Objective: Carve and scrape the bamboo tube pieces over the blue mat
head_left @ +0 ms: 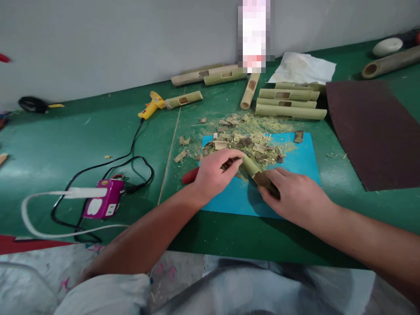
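Note:
A green bamboo tube (250,165) with a cut opening lies slantwise between my hands, over a blue sheet (295,162). My right hand (295,192) is closed round its near right end. My left hand (218,169) is closed at the far left end, with thumb and forefinger against it; part of that end is hidden by the fingers. A red handle (190,176) sticks out beneath my left wrist, its other end covered. Bamboo chips and shavings (252,144) are heaped on the sheet just beyond the tube.
Several notched bamboo tubes (290,113) lie at the back. A yellow glue gun (152,105) touches another cut tube (184,100). Its cord runs to a purple power adapter (104,199) at left. A dark brown sheet (374,135) and a white tissue (302,68) are on the right.

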Motion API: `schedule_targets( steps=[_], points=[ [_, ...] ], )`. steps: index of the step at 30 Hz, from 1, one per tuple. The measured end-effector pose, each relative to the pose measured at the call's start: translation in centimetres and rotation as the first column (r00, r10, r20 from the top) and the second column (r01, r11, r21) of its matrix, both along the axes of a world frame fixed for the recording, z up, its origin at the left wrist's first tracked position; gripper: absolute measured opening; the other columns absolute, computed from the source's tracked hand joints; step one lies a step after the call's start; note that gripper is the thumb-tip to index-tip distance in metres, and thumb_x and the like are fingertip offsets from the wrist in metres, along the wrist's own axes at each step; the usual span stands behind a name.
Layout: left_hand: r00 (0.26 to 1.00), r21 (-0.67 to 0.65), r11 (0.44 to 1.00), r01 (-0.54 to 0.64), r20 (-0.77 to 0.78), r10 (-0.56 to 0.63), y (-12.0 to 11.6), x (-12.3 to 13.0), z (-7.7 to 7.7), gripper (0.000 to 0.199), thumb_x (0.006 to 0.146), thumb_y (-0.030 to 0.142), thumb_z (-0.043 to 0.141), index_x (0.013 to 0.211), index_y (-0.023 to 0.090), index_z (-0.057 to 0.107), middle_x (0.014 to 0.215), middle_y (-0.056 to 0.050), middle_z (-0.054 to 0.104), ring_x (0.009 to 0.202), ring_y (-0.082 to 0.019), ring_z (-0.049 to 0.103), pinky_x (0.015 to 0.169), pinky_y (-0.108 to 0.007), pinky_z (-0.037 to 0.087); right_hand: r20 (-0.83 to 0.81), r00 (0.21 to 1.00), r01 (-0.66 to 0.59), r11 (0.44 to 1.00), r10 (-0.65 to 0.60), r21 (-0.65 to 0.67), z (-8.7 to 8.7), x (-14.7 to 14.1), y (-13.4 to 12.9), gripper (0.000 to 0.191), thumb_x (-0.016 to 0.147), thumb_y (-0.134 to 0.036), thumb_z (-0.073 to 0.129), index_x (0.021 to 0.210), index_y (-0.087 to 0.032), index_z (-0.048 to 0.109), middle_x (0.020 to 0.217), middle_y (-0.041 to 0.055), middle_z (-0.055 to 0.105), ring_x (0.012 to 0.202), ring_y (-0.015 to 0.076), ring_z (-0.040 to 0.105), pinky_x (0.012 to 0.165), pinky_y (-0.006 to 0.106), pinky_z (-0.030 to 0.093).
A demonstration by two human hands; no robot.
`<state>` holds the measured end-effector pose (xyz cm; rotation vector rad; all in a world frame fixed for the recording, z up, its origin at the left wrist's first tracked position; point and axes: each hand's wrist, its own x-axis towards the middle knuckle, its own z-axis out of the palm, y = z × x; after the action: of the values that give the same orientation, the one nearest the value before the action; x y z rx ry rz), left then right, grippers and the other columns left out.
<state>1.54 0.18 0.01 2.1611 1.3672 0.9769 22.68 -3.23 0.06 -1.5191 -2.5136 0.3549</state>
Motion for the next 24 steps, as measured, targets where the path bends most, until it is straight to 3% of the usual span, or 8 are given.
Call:
schedule_targets(
  steps=[3, 9, 13, 16, 19, 22, 24],
  points=[
    [0.994, -0.086, 0.995, -0.057, 0.091, 0.065, 0.0, 0.0, -0.2, 0.029, 0.087, 0.021, 0.061, 0.116, 0.021, 0.062, 0.090, -0.002, 0.071, 0.076, -0.011, 0.066, 0.071, -0.020, 0.056, 0.005, 1.000, 0.003, 1.000, -0.003, -0.020, 0.1, 0.0, 0.0, 0.022, 0.089, -0.036, 0.047, 0.083, -0.018, 0.058, 0.080, 0.0038, 0.061, 0.055, 0.0110, 0.045, 0.050, 0.029, 0.020],
    [0.979, -0.123, 0.990, -0.064, 0.186, 0.086, -0.2, 0.1, -0.6, 0.012, 0.088, 0.022, 0.060, 0.099, 0.018, 0.061, 0.082, -0.001, 0.068, 0.070, -0.010, 0.065, 0.064, -0.019, 0.054, 0.009, 1.000, 0.003, 0.999, -0.002, -0.048, 0.3, 0.0, 0.1, 0.020, 0.089, -0.034, 0.047, 0.085, -0.018, 0.058, 0.083, 0.0041, 0.063, 0.057, 0.0113, 0.046, 0.051, 0.030, 0.019],
    [0.986, -0.124, 0.991, -0.042, 0.153, 0.061, -0.4, -0.1, -0.9, 0.009, 0.088, 0.024, 0.060, 0.096, 0.019, 0.060, 0.078, -0.001, 0.069, 0.067, -0.010, 0.065, 0.060, -0.019, 0.052, 0.017, 1.000, -0.007, 0.999, 0.008, -0.047, 0.3, 0.0, 0.0, 0.021, 0.089, -0.035, 0.046, 0.084, -0.018, 0.058, 0.083, 0.0040, 0.062, 0.057, 0.0110, 0.047, 0.051, 0.029, 0.020],
    [0.998, -0.063, 0.997, -0.034, 0.049, 0.037, -0.8, -0.1, -0.5, 0.007, 0.088, 0.024, 0.059, 0.087, 0.019, 0.064, 0.080, -0.002, 0.072, 0.071, -0.012, 0.067, 0.065, -0.021, 0.054, 0.040, 0.999, 0.016, 0.999, -0.014, -0.040, 0.3, 0.1, 0.0, 0.022, 0.089, -0.037, 0.048, 0.083, -0.019, 0.059, 0.081, 0.0032, 0.062, 0.057, 0.0118, 0.048, 0.051, 0.029, 0.021],
    [0.985, -0.017, 0.992, 0.123, -0.118, -0.124, -1.3, -0.2, 0.2, 0.014, 0.090, 0.021, 0.054, 0.083, 0.020, 0.067, 0.086, -0.003, 0.074, 0.083, -0.015, 0.070, 0.077, -0.023, 0.056, -0.027, 0.999, 0.028, 0.999, -0.027, 0.023, 0.7, 0.2, 0.1, 0.026, 0.088, -0.044, 0.052, 0.089, -0.019, 0.061, 0.085, 0.0049, 0.063, 0.069, 0.0169, 0.056, 0.054, 0.029, 0.031],
    [0.913, 0.005, 0.938, 0.348, -0.231, -0.337, -1.6, -0.3, 0.8, 0.021, 0.093, 0.020, 0.050, 0.080, 0.020, 0.067, 0.087, -0.005, 0.074, 0.088, -0.015, 0.070, 0.082, -0.023, 0.055, -0.239, 0.970, -0.018, 0.996, 0.039, 0.089, 1.2, 0.5, 0.2, 0.032, 0.089, -0.046, 0.053, 0.106, -0.020, 0.060, 0.100, 0.0094, 0.065, 0.090, 0.0220, 0.061, 0.068, 0.033, 0.044],
    [0.885, 0.069, 0.903, 0.424, -0.243, -0.397, -1.8, -0.4, 0.8, 0.021, 0.094, 0.022, 0.050, 0.082, 0.020, 0.067, 0.088, -0.006, 0.074, 0.086, -0.014, 0.070, 0.080, -0.022, 0.055, -0.391, 0.913, -0.095, 0.993, 0.116, 0.075, 1.5, 0.6, 0.2, 0.031, 0.091, -0.043, 0.052, 0.111, -0.020, 0.059, 0.105, 0.0100, 0.065, 0.094, 0.0206, 0.061, 0.075, 0.034, 0.048]
  ],
)
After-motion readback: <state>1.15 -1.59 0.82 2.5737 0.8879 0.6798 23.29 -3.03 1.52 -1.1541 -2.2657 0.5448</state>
